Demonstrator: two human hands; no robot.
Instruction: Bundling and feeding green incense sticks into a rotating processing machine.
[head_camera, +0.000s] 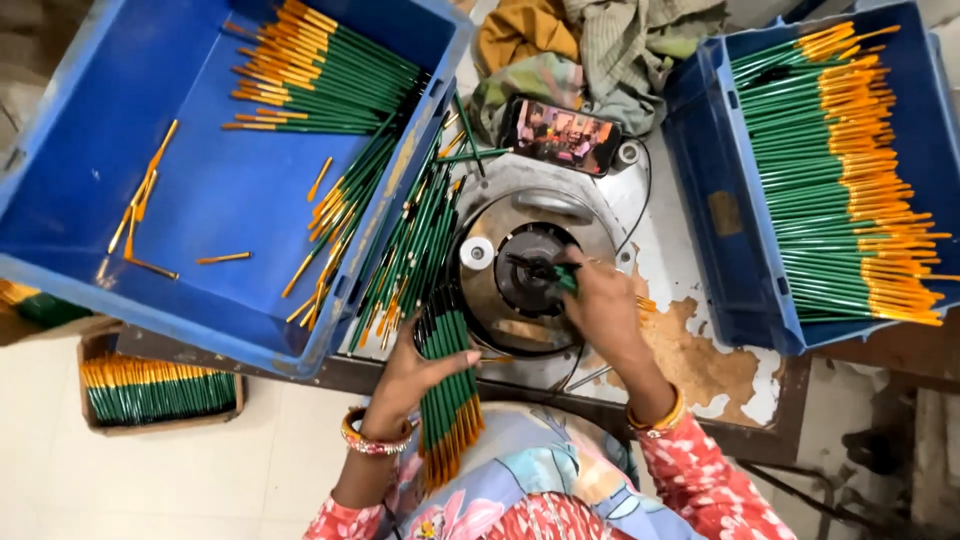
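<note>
At the round metal machine (530, 270) on the table, the right hand (600, 305) pinches one green brush (562, 277) against the dark hub, while the left hand (415, 375), fingers wrapped, grips a bundle of brushes (450, 385). It looks like mid-feed; the next brush calls for a clean single pick from the bundle.

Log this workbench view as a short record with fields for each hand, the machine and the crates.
left hand: grips a bundle of green-handled, orange-tipped brushes
right hand: presses one green brush to the round grey metal machine
left blue plastic crate: brushes piled at far side, few loose
right blue plastic crate: neat brush rows
</note>
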